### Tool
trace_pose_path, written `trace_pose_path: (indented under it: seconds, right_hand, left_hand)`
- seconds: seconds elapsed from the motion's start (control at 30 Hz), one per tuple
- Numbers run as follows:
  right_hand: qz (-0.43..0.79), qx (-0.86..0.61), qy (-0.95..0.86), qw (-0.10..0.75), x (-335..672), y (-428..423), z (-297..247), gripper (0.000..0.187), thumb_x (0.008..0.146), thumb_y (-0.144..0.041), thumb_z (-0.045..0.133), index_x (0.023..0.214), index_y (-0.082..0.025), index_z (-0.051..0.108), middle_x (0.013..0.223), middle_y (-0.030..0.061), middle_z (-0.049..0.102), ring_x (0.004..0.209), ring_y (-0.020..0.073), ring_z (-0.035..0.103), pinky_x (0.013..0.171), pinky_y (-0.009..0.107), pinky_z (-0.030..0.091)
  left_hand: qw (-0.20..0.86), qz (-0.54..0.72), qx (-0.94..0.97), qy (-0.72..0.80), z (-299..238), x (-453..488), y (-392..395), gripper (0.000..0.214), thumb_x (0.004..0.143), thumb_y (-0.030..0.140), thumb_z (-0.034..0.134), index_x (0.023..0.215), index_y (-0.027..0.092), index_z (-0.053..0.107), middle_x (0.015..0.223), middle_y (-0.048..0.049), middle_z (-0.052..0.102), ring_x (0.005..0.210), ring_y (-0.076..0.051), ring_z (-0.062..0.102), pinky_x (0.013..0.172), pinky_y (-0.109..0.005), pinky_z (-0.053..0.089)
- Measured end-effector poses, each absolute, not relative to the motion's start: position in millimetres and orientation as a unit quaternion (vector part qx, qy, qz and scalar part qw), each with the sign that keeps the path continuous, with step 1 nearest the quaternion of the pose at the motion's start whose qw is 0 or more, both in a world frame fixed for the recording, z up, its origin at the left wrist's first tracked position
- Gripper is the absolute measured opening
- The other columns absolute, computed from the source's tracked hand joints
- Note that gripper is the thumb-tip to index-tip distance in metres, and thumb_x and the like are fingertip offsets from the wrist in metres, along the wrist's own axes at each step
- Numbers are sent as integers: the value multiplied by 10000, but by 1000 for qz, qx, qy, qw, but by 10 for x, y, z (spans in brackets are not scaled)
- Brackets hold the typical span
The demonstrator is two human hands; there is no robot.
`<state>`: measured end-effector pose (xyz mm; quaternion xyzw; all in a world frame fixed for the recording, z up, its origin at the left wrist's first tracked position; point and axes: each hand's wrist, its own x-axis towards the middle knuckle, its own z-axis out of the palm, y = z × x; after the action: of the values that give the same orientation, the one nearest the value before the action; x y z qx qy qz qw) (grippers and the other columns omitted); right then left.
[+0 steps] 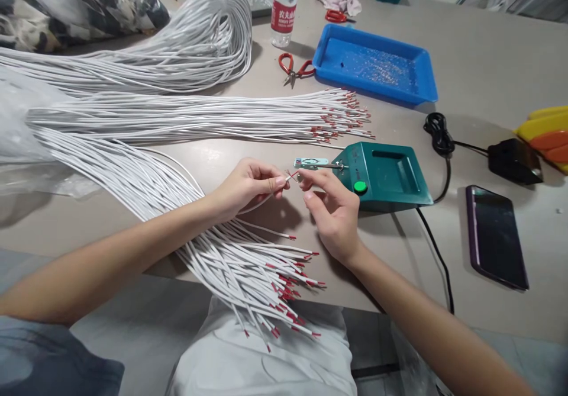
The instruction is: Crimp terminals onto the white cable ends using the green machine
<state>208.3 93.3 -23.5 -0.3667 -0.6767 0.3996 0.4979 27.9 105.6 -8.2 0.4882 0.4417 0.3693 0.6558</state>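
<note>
My left hand (248, 190) pinches a white cable (256, 208) close to its end, where thin red and pale wire tips stick out between thumb and forefinger. Just right of those tips is my right hand (335, 215), its thumb and forefinger apart and its fingertips very near the wires; whether they touch cannot be made out. Behind the right hand stands a green machine (381, 177) with a lit green button and a nail clipper (313, 163) at its left end. Below my hands, a bundle of white cables (222, 260) with red wire ends hangs over the table edge.
A second cable bundle (190, 118) and a looped coil (213, 35) lie behind. Farther back are red-handled snips (290, 75), a bottle (284, 11) and a blue tray (337, 58) with scraps. Rightward lie a black adapter (515, 160), a phone (497, 236) and a power cord (437, 251).
</note>
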Motion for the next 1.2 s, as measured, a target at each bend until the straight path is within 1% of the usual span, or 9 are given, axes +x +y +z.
trace_pose_path:
  seconds: [0.23, 0.33, 0.43, 0.5, 0.6, 0.77, 0.87, 1.1, 1.2]
  right_hand:
    - [325, -368, -711, 503, 2069, 910, -226, 316, 814, -92, 499, 1053, -230, 654, 870, 38, 588, 767, 132, 559, 592, 260, 477]
    - [310, -366, -717, 506, 2067, 901, -226, 262, 811, -90, 505, 975, -217, 665, 832, 33, 582, 737, 131, 547, 587, 265, 470]
    - [328, -378, -701, 509, 2071, 900, -225, 184, 824, -120, 508, 909, -202, 650, 845, 36, 575, 750, 134, 546, 581, 260, 469]
    - [368, -398, -679, 494, 2071, 905, -222, 154, 843, -182, 516, 941, -198, 633, 888, 45, 567, 778, 140, 555, 566, 251, 470]
    - [425, -416, -655, 466, 2062, 916, -211, 173, 837, -279, 563, 978, -197, 621, 912, 48, 570, 810, 148, 569, 557, 240, 472]
    - [407, -411, -670, 465, 2045, 931, -206, 81, 827, -244, 585, 784, -181, 611, 799, 19, 600, 718, 119, 552, 582, 236, 458]
    - [398, -418, -683, 448, 2047, 935, -223, 104, 849, -243, 545, 774, -182, 586, 785, 16, 589, 692, 115, 542, 575, 235, 456]
    - [376, -391, -717, 438, 2083, 933, -231, 134, 882, -235, 466, 848, -187, 587, 819, 28, 571, 750, 134, 553, 605, 251, 456]
    - [360, -383, -727, 442, 2082, 936, -223, 77, 850, -238, 527, 834, -189, 584, 807, 26, 568, 758, 140, 550, 601, 253, 464]
  left_hand:
    - [640, 379, 484, 460, -71, 292, 1052, 212, 702, 296, 693, 663, 89, 667, 548, -15, 576, 434, -46, 372, 406, -185, 213]
    - [647, 383, 480, 452, -68, 292, 1056, 209, 711, 296, 688, 678, 91, 670, 559, -15, 587, 438, -43, 377, 417, -180, 228]
    - [636, 384, 496, 449, -74, 286, 1058, 212, 715, 297, 686, 676, 90, 669, 564, -18, 589, 449, -45, 386, 423, -179, 239]
    - [626, 374, 513, 452, -71, 284, 1055, 233, 715, 316, 688, 664, 90, 663, 562, -18, 583, 443, -44, 378, 413, -182, 233]
    - [619, 345, 537, 457, -52, 294, 1042, 303, 713, 378, 689, 631, 89, 644, 519, -1, 538, 409, -34, 331, 390, -184, 207]
    - [608, 323, 582, 433, -31, 328, 1025, 355, 718, 431, 683, 682, 79, 647, 489, 29, 452, 432, -36, 313, 407, -181, 218]
    - [563, 321, 637, 417, -37, 343, 1017, 348, 771, 412, 627, 682, 76, 653, 495, 30, 429, 469, -46, 315, 434, -184, 236]
    - [452, 352, 675, 465, -49, 369, 969, 261, 764, 317, 624, 690, 74, 681, 542, -21, 554, 503, -71, 397, 458, -187, 300]
    - [441, 361, 671, 474, -41, 375, 961, 245, 756, 297, 631, 672, 72, 683, 540, -29, 572, 497, -71, 405, 456, -186, 307]
